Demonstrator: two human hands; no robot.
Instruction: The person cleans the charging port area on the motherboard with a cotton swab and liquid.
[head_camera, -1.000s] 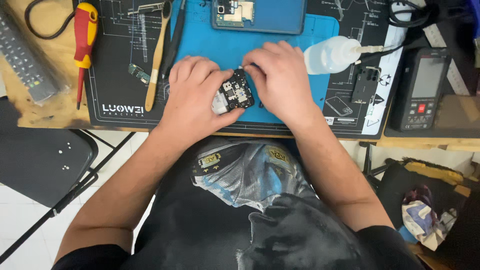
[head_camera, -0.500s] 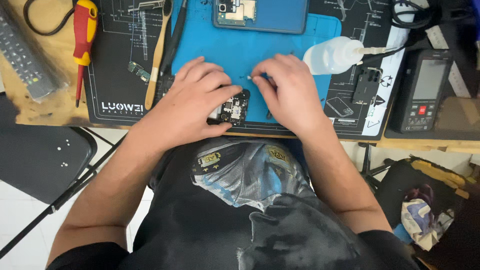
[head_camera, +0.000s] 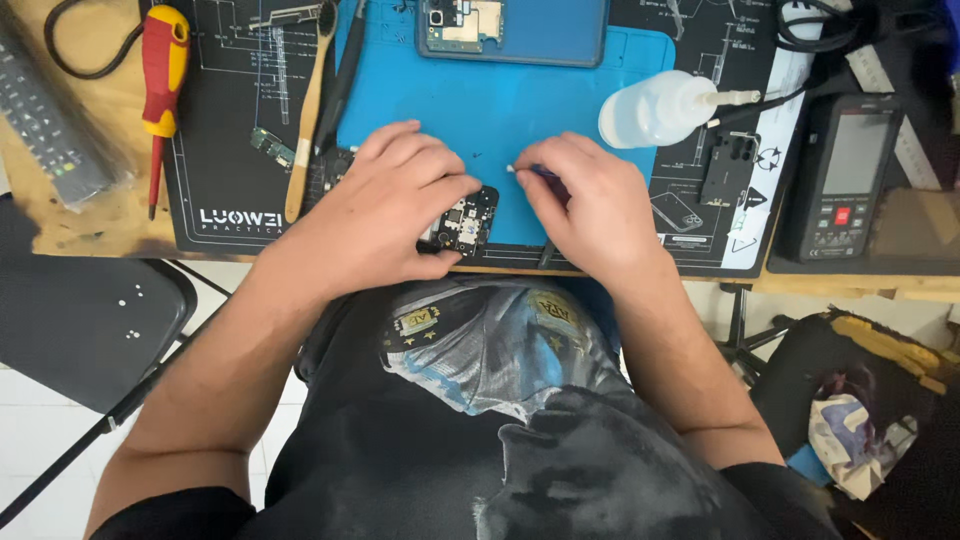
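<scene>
My left hand grips a small black circuit board at the near edge of the blue work mat. Its thumb and fingers pinch the board's left side. My right hand lies just right of the board and holds a thin blue-handled stick with a white tip, which pokes out left past my fingers. The tip is clear of the board, above the mat.
An opened blue phone lies at the mat's far edge. A white squeeze bottle lies to the right, with a black meter beyond it. A red-yellow screwdriver, a wooden brush and a remote lie to the left.
Both hands dropped from chest height toward the mat's near edge. The hands separated, the board now in my left hand only, and my right hand moved right with the stick.
</scene>
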